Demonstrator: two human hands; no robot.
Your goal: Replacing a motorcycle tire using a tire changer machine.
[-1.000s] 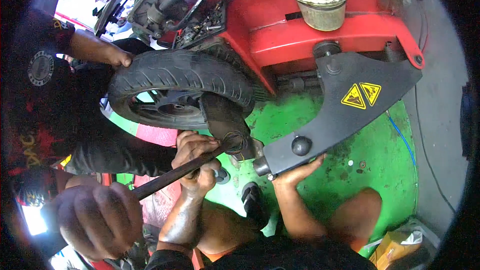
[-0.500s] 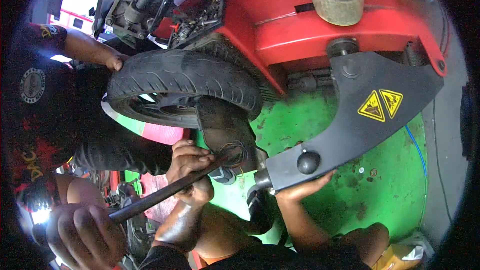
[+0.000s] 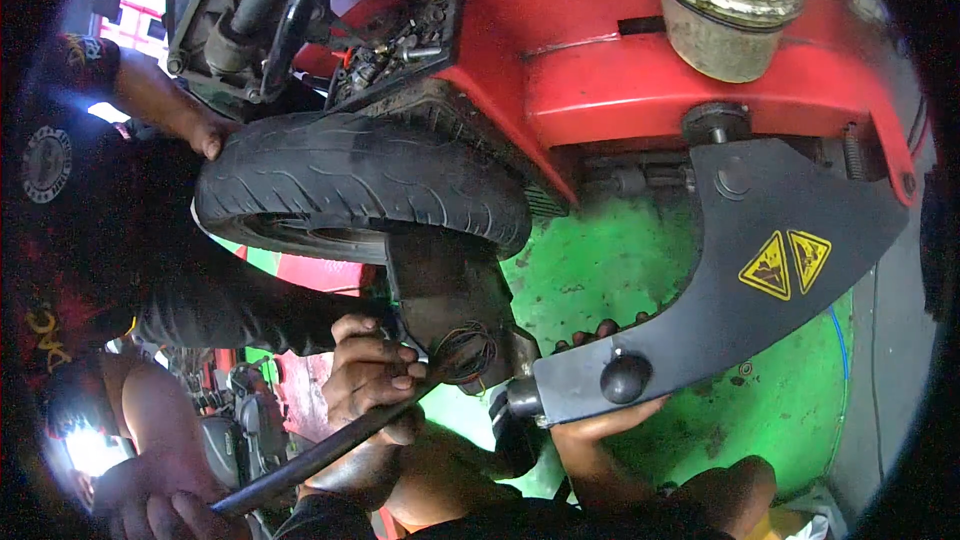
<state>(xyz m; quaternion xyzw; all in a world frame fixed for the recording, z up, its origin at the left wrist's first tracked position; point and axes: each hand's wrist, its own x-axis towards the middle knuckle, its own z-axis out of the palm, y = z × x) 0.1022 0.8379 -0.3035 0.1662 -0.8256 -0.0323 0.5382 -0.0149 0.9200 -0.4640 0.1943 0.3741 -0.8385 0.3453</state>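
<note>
My left hand [image 3: 372, 380] has its fingers closed round a dark metal bar [image 3: 330, 450], just beside a dark metal plate [image 3: 425, 285] with thin wire coiled on it. My right hand [image 3: 600, 425] wraps under the grey machine arm [image 3: 770, 190], fingertips showing over its upper edge; a black knob [image 3: 625, 375] sits on that arm. A wheel with tyre [image 3: 360, 175] lies tilted above the plate. Another person's hand [image 3: 210, 137] rests on the tyre, and a further hand [image 3: 160, 510] that is not mine grips the bar's lower-left end.
A red machine body [image 3: 575, 100] carries a grimy bucket [image 3: 720, 35] and a tray of small metal parts [image 3: 400, 45]. A co-worker in dark clothing [image 3: 95, 240] is at the left. Green floor [image 3: 760, 420] with a blue hose lies below; motorcycle parts show at lower left.
The other person's hand and the bar's lower-left end have moved downward in the picture. The machine and bucket appear farther right. My hands keep their holds on the bar and arm.
</note>
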